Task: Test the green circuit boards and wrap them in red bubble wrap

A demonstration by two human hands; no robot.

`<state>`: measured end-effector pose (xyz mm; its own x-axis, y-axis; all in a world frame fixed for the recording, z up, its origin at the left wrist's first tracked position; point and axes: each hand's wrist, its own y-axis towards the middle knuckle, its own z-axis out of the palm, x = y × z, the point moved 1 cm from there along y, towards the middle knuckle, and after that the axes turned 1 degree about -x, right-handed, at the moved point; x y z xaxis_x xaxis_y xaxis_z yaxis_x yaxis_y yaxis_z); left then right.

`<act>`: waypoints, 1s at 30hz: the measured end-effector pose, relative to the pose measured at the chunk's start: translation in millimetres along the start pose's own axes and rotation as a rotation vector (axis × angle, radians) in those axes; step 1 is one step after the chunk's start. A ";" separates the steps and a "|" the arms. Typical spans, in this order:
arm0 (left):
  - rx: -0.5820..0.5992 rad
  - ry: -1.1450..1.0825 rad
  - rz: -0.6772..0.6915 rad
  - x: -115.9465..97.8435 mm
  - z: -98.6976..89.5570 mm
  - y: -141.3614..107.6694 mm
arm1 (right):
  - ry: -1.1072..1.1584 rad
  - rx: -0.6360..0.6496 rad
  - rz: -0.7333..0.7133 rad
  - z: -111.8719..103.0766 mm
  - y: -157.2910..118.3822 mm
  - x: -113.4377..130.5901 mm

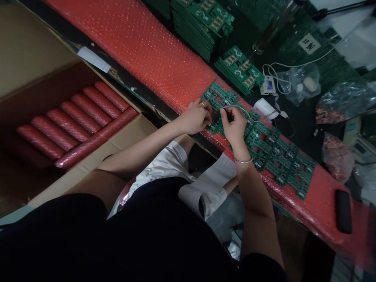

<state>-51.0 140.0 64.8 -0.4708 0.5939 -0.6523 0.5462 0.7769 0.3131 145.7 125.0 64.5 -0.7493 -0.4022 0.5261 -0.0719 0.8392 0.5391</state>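
Green circuit boards (pixel 263 139) lie in a row on red bubble wrap (pixel 141 53) along the bench. At the left end of that row, my left hand (pixel 195 116), with a ring on one finger, curls its fingers over a circuit board (pixel 219 94) and grips it near its front edge. Beside it, my right hand (pixel 234 125) pinches thin coloured wires (pixel 245 111) just above the boards. The wires run right toward a white connector lead. My fingers hide the wire ends and the part of the board beneath them.
Stacked boards (pixel 195 28) and a lower stack (pixel 239 68) stand behind. A small white meter (pixel 268 85), a paper roll (pixel 265 108) and bags of copper-coloured parts (pixel 337 156) lie to the right, with a black phone (pixel 343 211). An open carton (pixel 21 57) holds red rolls (pixel 68 120).
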 end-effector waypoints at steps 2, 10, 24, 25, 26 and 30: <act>-0.003 0.029 -0.009 -2.0 1.5 -1.0 | 0.005 0.013 0.013 0.0 0.0 -0.2; -0.029 0.083 -0.014 -5.1 3.2 -3.0 | -0.023 0.011 -0.010 0.7 -0.9 -0.9; -0.108 0.089 0.263 10.5 16.4 -42.1 | 0.142 0.141 -0.011 15.1 32.3 10.3; -0.099 0.098 0.261 10.4 16.4 -41.7 | 0.132 0.158 -0.031 17.7 34.8 10.7; -0.091 0.106 0.256 10.3 16.5 -41.6 | 0.118 0.175 -0.052 19.8 36.7 11.1; -0.100 0.118 0.245 10.5 18.5 -43.2 | 0.048 0.238 -0.113 22.1 40.2 13.6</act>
<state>-66.7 108.8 31.7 -0.4137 0.7824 -0.4654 0.5852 0.6202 0.5224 118.0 161.3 78.8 -0.6958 -0.5107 0.5050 -0.3108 0.8480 0.4293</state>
